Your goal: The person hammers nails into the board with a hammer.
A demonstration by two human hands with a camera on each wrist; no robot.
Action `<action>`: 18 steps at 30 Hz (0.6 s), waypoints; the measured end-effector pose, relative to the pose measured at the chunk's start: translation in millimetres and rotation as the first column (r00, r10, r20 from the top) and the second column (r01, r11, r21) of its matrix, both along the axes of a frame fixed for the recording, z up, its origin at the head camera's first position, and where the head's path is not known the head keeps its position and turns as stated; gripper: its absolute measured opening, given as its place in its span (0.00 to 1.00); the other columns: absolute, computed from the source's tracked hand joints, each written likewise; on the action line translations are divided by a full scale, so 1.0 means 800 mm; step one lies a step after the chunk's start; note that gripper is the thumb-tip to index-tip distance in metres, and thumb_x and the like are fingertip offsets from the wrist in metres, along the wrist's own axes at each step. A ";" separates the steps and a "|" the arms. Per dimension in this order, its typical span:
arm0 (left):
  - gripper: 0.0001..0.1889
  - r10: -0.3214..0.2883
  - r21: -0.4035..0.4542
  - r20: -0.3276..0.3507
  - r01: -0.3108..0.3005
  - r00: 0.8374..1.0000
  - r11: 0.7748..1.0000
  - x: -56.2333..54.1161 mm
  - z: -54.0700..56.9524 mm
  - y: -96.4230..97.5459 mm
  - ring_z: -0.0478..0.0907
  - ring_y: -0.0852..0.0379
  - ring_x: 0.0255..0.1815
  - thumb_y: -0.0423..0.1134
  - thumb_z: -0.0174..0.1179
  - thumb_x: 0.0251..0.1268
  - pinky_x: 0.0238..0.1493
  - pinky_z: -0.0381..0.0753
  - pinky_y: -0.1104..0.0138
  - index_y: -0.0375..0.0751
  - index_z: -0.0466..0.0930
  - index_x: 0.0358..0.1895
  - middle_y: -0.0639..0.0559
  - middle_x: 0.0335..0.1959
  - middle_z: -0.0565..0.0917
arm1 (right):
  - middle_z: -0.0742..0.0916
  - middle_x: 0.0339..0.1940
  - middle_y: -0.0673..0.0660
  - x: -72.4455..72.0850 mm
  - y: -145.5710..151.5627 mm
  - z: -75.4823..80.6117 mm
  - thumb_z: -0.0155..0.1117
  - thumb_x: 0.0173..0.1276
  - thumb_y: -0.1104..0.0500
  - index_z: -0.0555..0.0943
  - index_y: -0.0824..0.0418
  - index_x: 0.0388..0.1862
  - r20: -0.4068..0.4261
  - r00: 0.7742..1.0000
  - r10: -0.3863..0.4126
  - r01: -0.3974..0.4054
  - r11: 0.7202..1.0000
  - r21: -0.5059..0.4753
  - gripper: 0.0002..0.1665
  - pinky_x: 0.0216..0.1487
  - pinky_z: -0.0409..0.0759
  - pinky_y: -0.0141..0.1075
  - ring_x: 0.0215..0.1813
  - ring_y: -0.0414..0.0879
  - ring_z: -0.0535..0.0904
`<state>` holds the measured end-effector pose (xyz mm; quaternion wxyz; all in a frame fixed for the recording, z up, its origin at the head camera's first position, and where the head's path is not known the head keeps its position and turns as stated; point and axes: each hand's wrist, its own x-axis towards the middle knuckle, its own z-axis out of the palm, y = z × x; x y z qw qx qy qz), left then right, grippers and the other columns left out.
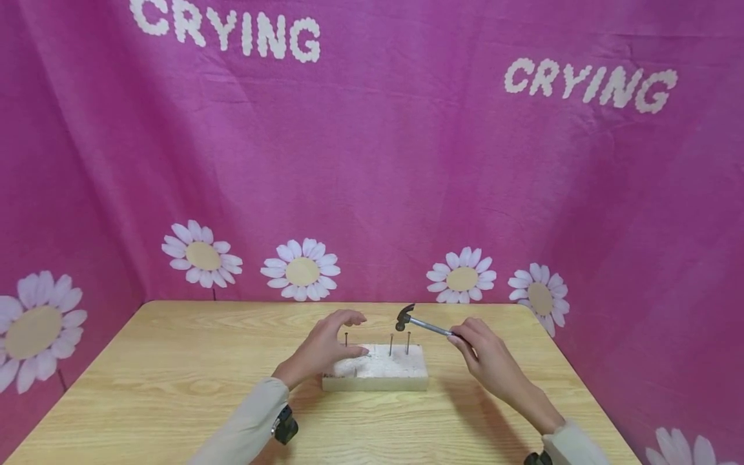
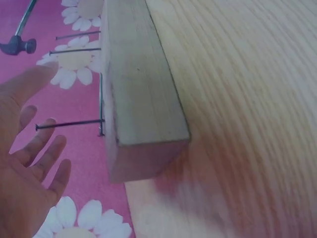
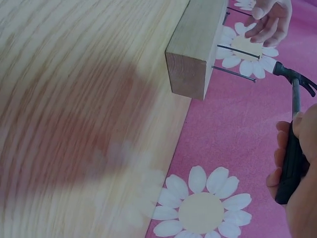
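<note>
A claw hammer (image 1: 427,325) with a dark head and black grip is held by my right hand (image 1: 489,361), fingers wrapped round the handle. Its head hovers above the right end of a pale wooden block (image 1: 374,383), apart from the nails. Two nails stand upright there, a nearer one (image 1: 391,345) and another (image 1: 409,343). My left hand (image 1: 320,345) is over the block's left end, thumb and fingers spread, holding nothing. Close to those fingers rises a third upright nail (image 2: 69,125). Along the block's top face lies a loose nail (image 2: 101,94).
The block rests on a wood-grain table (image 1: 192,368). Behind and at both sides hangs a pink cloth (image 1: 372,161) printed with daisies and white lettering. Dark devices are strapped at both wrists, such as the left wrist device (image 1: 285,425).
</note>
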<state>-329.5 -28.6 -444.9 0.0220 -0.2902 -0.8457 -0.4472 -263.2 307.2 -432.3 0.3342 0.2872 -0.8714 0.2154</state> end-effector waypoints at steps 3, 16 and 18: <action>0.36 -0.034 0.040 0.084 0.031 0.996 0.999 -0.003 -0.004 -0.008 0.75 0.40 0.67 0.41 0.79 0.60 0.69 0.72 0.40 0.49 0.74 0.71 0.46 0.62 0.81 | 0.77 0.32 0.44 0.000 -0.002 -0.001 0.70 0.69 0.71 0.85 0.60 0.40 0.011 1.000 0.009 -0.009 1.000 -0.007 0.07 0.33 0.71 0.27 0.36 0.34 0.68; 0.14 -0.068 -0.089 0.063 0.073 0.996 0.993 -0.007 -0.023 -0.043 0.75 0.43 0.60 0.38 0.72 0.68 0.67 0.66 0.44 0.40 0.86 0.54 0.46 0.55 0.84 | 0.77 0.32 0.43 0.003 -0.006 -0.003 0.70 0.70 0.70 0.85 0.60 0.41 0.028 0.999 0.028 -0.027 0.999 -0.026 0.06 0.32 0.69 0.26 0.35 0.34 0.67; 0.07 -0.070 -0.092 0.027 0.072 0.997 0.993 -0.008 -0.026 -0.044 0.75 0.44 0.57 0.34 0.68 0.71 0.64 0.66 0.46 0.41 0.87 0.48 0.48 0.52 0.86 | 0.77 0.32 0.43 0.004 -0.006 -0.004 0.69 0.72 0.68 0.86 0.61 0.41 0.031 0.999 0.029 -0.029 0.999 -0.027 0.04 0.32 0.69 0.26 0.35 0.34 0.67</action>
